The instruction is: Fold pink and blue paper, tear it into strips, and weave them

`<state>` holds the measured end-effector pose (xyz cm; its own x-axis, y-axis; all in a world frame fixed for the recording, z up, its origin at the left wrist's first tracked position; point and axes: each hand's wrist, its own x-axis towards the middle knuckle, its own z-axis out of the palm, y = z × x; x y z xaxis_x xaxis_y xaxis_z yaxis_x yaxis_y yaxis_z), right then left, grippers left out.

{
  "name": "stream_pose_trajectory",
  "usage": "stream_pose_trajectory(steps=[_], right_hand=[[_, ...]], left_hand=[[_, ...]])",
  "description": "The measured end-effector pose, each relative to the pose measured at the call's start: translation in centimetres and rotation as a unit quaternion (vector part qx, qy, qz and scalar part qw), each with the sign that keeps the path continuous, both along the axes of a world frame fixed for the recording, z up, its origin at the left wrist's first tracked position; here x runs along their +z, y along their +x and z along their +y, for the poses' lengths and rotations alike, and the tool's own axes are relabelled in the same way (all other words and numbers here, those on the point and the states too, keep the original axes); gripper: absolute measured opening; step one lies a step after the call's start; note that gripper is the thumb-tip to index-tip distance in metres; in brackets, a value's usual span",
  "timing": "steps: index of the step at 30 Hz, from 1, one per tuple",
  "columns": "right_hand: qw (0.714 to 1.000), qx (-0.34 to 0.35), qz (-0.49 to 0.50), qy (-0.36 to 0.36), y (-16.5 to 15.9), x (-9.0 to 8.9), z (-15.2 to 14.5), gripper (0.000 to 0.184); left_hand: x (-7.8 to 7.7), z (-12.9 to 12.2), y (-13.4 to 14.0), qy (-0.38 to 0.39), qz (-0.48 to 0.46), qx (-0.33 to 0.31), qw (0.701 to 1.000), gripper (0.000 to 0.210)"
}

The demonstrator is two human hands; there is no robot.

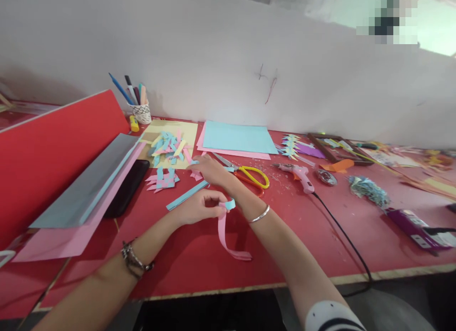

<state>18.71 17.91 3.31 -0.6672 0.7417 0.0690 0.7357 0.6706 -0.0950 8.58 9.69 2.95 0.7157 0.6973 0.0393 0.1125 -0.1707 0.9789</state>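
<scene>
My left hand (203, 207) is closed in a pinch on a pink paper strip (223, 236) joined with a short light-blue piece (230, 204). The pink end curls down toward the red table. My right hand (208, 170) reaches across in front of it, over small pink and blue paper pieces (195, 175); its fingertips are partly hidden, so its grip is unclear. Blue paper strips (185, 196) lie beneath my hands. A woven pink-and-blue paper piece (164, 180) rests to the left. Scissors (254, 175) with yellow and orange handles lie just right of my right hand.
Folded strips (171, 146) are heaped on a yellow sheet. Blue paper (238, 137) lies over pink sheets at the back. A corded pink glue gun (297, 174) is on the right. At left are a black phone (128, 188), stacked sheets (89, 184) and a pen cup (140, 113).
</scene>
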Motion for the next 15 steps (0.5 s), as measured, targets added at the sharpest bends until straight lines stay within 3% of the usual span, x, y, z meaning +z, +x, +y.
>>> stream_pose_trajectory(steps=[6,15], right_hand=[[0.999,-0.03,-0.017,0.02,-0.9,0.0,0.0,0.031],[0.998,-0.041,0.044,-0.001,0.8,-0.6,0.3,0.023]], left_hand=[[0.1,0.0,0.0,0.001,-0.004,0.011,1.0,0.014],[0.1,0.0,0.1,-0.001,-0.005,0.007,1.0,0.014]])
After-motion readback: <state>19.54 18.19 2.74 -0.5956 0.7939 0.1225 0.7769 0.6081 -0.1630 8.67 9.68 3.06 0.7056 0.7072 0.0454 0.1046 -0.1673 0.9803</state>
